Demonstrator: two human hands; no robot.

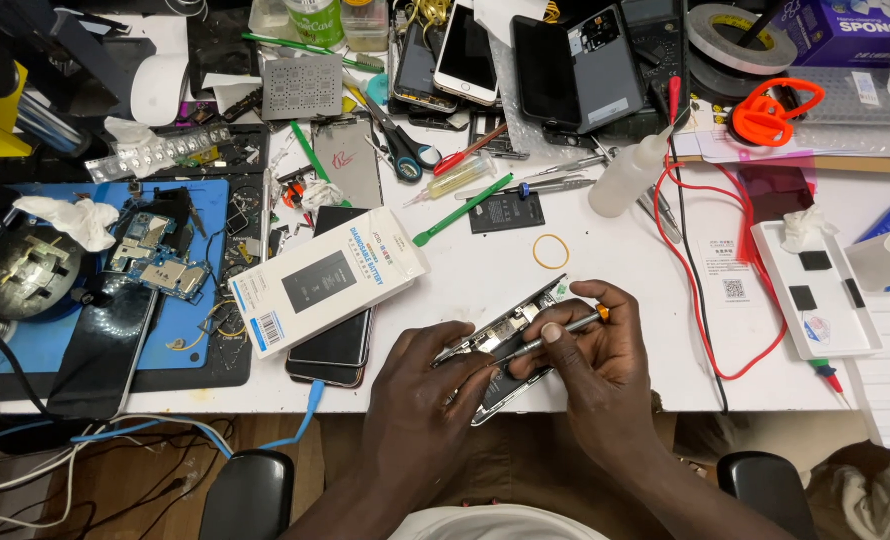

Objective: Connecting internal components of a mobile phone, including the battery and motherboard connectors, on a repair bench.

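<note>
Both my hands on the opened phone at the white bench's front edge.
My left hand clamps the phone's lower end; my right hand pinches a screwdriver, tip inside it. Left of phone: white battery box over a dark handset. Above: yellow rubber band. Right: red cable.

A: Site type?

B: Phone repair workshop. White surface crowded with opened phones, bare circuit boards on a blue work mat, a boxed replacement battery.

A: Tools logged?

B: Scissors, tweezers, green pry sticks, tape roll, orange suction cup, squeeze bottle, red test leads.
</note>
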